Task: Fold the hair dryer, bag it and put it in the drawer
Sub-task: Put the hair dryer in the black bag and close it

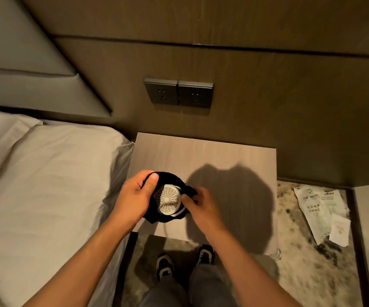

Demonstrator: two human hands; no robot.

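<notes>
A white hair dryer (170, 199) sits inside a black cloth bag (168, 179), with only its round grille end showing at the bag's mouth. My left hand (136, 194) grips the bag's left rim, thumb on top. My right hand (198, 201) pinches the bag's right rim. Both hold the bag above the front part of the light wooden nightstand (203, 151). A thin cord (165, 229) hangs down below the bag. No drawer front shows from this angle.
A bed with a pillow (46, 165) lies close on the left. Two wall sockets (178, 93) sit above the nightstand. Plastic wrappers and paper (322, 212) lie on the patterned carpet at the right. My shoes (185, 261) stand just before the nightstand.
</notes>
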